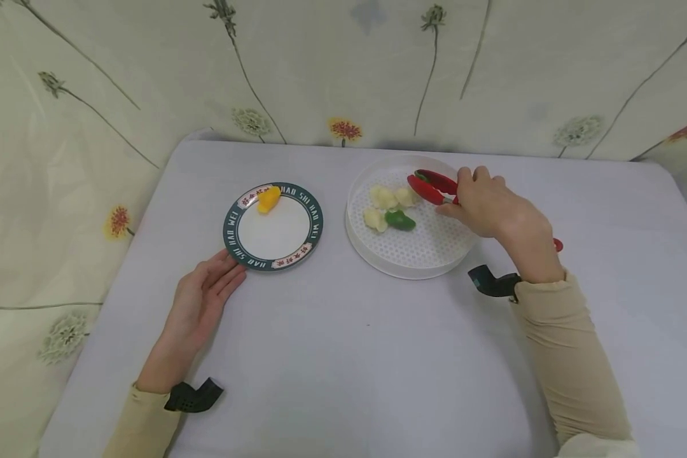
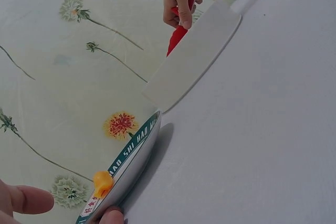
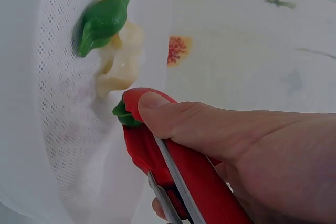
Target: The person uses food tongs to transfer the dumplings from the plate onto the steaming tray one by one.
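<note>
My right hand [image 1: 495,207] grips red-tipped tongs [image 1: 426,189] with metal arms, over the right part of a round white perforated tray [image 1: 429,251]. Between the tong tips in the right wrist view is a small green piece [image 3: 125,115], mostly covered by them. Several pale cream lumps [image 1: 383,197] and a glossy green pepper-shaped piece [image 1: 400,221] lie in the tray. My left hand [image 1: 197,302] touches the near left rim of a green-rimmed white plate [image 1: 275,232]; its fingers are extended under the rim, thumb apart. A yellow pepper-shaped piece [image 1: 269,200] lies on the plate's far side.
Plate and tray stand side by side on a white-covered table [image 1: 343,369], with a gap between them. Behind the table hangs a flower-patterned cloth [image 1: 332,70]. A dark wrist-worn camera mount [image 1: 194,395] sits at the left cuff, another [image 1: 494,282] at the right.
</note>
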`<move>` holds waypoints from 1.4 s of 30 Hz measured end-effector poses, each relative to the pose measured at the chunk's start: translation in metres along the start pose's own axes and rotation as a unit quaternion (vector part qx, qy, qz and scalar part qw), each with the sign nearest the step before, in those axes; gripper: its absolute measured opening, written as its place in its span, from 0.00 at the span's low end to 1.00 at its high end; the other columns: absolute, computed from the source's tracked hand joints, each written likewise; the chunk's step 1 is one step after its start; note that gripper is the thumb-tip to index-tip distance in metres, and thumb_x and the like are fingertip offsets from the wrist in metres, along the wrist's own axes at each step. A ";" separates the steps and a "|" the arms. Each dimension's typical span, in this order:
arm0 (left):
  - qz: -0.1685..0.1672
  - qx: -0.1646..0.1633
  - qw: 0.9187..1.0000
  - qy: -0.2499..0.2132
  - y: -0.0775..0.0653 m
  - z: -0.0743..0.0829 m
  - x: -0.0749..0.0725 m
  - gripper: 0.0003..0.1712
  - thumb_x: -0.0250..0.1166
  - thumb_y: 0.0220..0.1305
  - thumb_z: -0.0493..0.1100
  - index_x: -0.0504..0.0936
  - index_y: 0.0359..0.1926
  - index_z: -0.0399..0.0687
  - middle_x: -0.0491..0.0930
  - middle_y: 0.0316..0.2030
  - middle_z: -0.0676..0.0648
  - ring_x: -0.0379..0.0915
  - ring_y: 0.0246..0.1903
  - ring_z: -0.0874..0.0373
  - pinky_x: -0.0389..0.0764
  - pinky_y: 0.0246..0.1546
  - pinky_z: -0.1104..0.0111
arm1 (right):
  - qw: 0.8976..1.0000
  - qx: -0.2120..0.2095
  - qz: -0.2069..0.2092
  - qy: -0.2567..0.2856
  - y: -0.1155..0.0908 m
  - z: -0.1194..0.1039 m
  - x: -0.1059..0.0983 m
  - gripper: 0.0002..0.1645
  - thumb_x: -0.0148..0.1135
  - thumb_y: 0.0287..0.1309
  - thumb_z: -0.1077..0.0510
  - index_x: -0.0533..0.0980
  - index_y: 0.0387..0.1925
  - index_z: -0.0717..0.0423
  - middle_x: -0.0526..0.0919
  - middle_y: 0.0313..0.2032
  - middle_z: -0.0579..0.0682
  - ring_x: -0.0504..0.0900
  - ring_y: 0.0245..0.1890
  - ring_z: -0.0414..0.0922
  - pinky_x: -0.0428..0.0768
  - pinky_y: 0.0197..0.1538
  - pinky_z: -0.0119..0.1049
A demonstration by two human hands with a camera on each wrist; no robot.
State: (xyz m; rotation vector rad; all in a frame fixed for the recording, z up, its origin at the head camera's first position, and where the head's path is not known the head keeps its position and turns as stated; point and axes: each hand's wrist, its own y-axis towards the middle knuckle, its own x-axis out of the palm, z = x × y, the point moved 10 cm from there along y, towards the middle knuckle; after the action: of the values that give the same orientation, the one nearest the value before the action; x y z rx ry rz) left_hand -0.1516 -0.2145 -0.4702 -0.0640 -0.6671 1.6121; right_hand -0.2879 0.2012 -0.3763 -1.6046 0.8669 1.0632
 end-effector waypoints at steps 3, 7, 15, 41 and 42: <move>0.000 -0.001 1.000 -0.001 0.000 0.000 0.001 0.32 0.38 0.89 0.44 0.51 0.86 0.43 0.57 0.84 0.41 0.60 0.81 0.52 0.69 0.80 0.69 | 1.000 0.009 -0.009 0.009 0.002 0.002 0.003 0.44 0.64 0.75 0.46 0.59 0.68 0.78 0.71 0.56 0.76 0.73 0.52 0.71 0.87 0.49 0.62; -0.001 0.000 1.000 0.000 -0.001 0.001 0.001 0.32 0.38 0.89 0.44 0.51 0.86 0.43 0.57 0.84 0.40 0.60 0.82 0.52 0.69 0.81 0.69 | 1.000 0.011 -0.004 0.005 0.003 0.002 0.003 0.44 0.64 0.74 0.46 0.59 0.67 0.79 0.71 0.56 0.76 0.73 0.53 0.72 0.88 0.51 0.63; -0.002 0.001 1.000 -0.001 0.000 0.001 0.000 0.32 0.38 0.89 0.45 0.51 0.87 0.43 0.57 0.84 0.41 0.60 0.81 0.52 0.69 0.80 0.69 | 1.000 0.018 0.001 0.000 0.001 0.001 0.001 0.45 0.64 0.74 0.44 0.59 0.66 0.80 0.70 0.57 0.76 0.71 0.54 0.71 0.89 0.52 0.63; 0.002 -0.003 1.000 -0.001 -0.002 0.001 0.001 0.32 0.40 0.89 0.45 0.52 0.86 0.43 0.57 0.85 0.42 0.61 0.80 0.54 0.71 0.78 0.71 | 0.992 -0.067 0.081 -0.070 -0.013 -0.088 -0.015 0.45 0.66 0.71 0.36 0.68 0.58 0.78 0.74 0.48 0.68 0.74 0.48 0.63 0.92 0.42 0.56; 0.001 -0.002 1.000 0.001 -0.002 0.001 0.002 0.32 0.40 0.89 0.45 0.52 0.86 0.43 0.57 0.85 0.42 0.61 0.80 0.53 0.71 0.78 0.71 | 0.992 -0.069 0.082 -0.071 -0.014 -0.091 -0.016 0.45 0.66 0.71 0.37 0.68 0.58 0.77 0.74 0.48 0.68 0.75 0.48 0.63 0.92 0.42 0.56</move>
State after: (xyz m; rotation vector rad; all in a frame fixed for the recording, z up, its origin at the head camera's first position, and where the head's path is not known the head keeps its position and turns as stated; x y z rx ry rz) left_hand -0.1503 -0.2133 -0.4675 -0.0696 -0.6689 1.6132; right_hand -0.2603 0.1174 -0.3452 -1.5691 0.8550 1.3621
